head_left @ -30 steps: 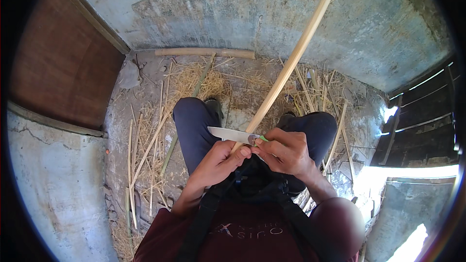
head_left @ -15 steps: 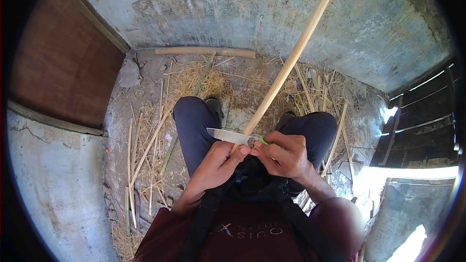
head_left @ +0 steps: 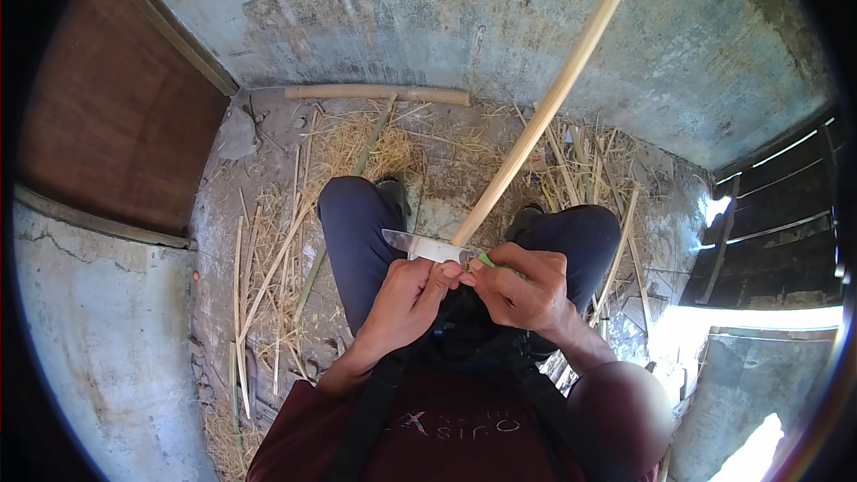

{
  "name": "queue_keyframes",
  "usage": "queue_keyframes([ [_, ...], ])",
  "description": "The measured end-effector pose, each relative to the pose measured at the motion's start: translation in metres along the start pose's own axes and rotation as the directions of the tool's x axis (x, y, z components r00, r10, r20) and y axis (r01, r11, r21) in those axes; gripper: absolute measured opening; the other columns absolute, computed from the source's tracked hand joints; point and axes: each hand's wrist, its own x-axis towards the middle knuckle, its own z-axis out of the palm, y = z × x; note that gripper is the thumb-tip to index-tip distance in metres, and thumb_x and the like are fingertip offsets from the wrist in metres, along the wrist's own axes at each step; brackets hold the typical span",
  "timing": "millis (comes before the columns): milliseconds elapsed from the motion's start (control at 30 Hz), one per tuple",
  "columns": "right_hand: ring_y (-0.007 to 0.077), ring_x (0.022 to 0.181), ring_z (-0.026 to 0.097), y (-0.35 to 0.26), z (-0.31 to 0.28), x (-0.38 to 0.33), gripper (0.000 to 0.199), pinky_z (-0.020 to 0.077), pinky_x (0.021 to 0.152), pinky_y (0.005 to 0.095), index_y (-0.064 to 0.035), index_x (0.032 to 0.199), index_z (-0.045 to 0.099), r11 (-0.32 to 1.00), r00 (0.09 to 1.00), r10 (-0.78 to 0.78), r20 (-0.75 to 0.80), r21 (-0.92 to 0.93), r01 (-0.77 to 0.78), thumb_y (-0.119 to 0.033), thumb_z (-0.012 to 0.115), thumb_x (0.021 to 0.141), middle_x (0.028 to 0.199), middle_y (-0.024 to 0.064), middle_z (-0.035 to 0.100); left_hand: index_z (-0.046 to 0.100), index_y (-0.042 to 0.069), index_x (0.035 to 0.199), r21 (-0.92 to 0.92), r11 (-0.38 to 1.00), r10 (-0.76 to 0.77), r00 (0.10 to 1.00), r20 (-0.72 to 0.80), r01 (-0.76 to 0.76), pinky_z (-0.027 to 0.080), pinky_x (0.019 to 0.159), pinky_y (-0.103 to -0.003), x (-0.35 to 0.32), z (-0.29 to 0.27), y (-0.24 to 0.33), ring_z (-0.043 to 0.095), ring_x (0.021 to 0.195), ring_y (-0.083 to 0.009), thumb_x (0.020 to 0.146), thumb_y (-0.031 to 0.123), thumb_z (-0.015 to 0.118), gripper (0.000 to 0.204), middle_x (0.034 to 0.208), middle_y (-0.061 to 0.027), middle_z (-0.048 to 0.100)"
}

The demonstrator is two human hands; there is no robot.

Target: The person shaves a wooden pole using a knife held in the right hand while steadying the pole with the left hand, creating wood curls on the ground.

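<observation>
My left hand (head_left: 403,305) is closed round the near end of a long pale wooden stick (head_left: 546,109), which slants away up and to the right between my knees. In my right hand (head_left: 525,286) is a knife (head_left: 430,248), its green handle mostly covered by the fingers. The blade lies across the stick just beyond my left hand, its tip pointing left. My two thumbs come close together beside the blade's base, and whether they touch is hard to make out. The stick's near end is hidden by the left hand and the blade.
A thick bamboo pole (head_left: 377,95) lies along the foot of the weathered wall (head_left: 375,22). Shavings (head_left: 344,147) and loose strips (head_left: 272,281) cover parts of the floor. A brown panel (head_left: 116,98) stands at left, dark slatted boards (head_left: 772,232) at right.
The stick's far end has swung slightly to the right. The knife and both hands have shifted a little rightward, and both grips are kept.
</observation>
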Motion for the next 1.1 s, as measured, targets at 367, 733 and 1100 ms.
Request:
queue_keyframes([
  [367,0.0164,0.054,0.063,-0.005,-0.001,0.003,0.022,0.046,0.045,0.0322,-0.0121,0.096,0.078,0.997,1.0,0.016,-0.011,-0.076,-0.017,-0.014,0.093,0.081,0.076,0.0004,0.062,0.072,-0.004,0.087,0.043,0.996,0.082,0.99,-0.111,-0.078,0.038,0.049,-0.037,0.005,0.003,-0.007,0.049,0.046,-0.0186,0.11,0.021,0.068,0.034,0.058,-0.013,0.057],
  [733,0.0153,0.054,0.062,-0.006,0.002,0.004,0.021,0.0458,0.045,0.0306,-0.0123,0.095,0.078,0.994,0.999,-0.027,-0.035,-0.11,0.023,-0.014,0.093,0.081,0.077,0.001,0.064,0.077,-0.002,0.093,0.091,0.994,0.076,0.987,-0.142,-0.064,0.035,0.047,-0.038,0.003,0.003,-0.014,0.048,0.044,-0.0203,0.108,0.024,0.072,0.031,0.057,-0.0169,0.054],
  [1100,0.0138,0.054,0.061,-0.007,0.005,0.002,0.02,0.0454,0.045,0.0297,-0.014,0.098,0.079,0.984,0.998,-0.006,-0.067,-0.18,-0.006,-0.011,0.09,0.081,0.077,0.0002,0.062,0.08,-0.002,0.101,0.171,0.985,0.059,0.984,-0.169,-0.03,0.032,0.048,-0.033,0.009,0.005,0.004,0.038,0.052,-0.008,0.112,0.024,0.065,0.032,0.055,-0.0057,0.045],
])
